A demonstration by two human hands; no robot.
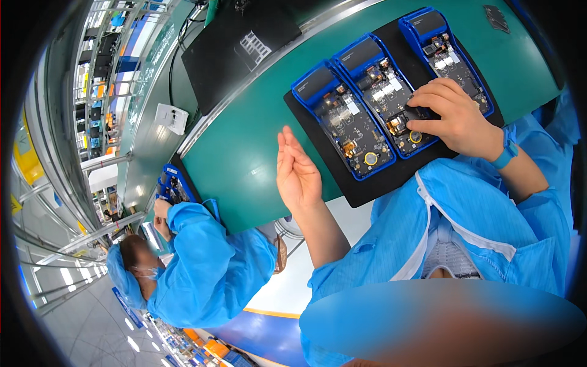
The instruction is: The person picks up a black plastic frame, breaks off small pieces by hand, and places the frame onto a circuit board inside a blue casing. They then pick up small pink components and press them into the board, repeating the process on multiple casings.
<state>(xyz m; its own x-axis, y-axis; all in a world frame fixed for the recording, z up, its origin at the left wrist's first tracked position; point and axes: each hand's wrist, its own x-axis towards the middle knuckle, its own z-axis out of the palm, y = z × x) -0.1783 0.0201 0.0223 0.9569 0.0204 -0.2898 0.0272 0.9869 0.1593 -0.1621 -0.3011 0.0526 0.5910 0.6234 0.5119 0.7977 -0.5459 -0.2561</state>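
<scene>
Three blue-cased devices with exposed dark circuit boards lie side by side: a left device (353,125), a middle device (382,87) and a right device (451,61). My right hand (455,116) is over the lower part of the middle one, thumb and fingers curled around a small dark part I cannot make out. Near its thumb are a gold-coloured component (397,126) and a round yellow-rimmed coin cell (416,136). My left hand (298,171) is raised left of the devices, palm turned up, fingers stretched out, holding nothing.
A black mat (353,191) lies under the devices on the green bench (244,153). At the far right lies a small dark piece (496,19). To the left, a co-worker in a blue gown (202,263) handles another blue device (176,183). A metal rail (257,74) borders the bench.
</scene>
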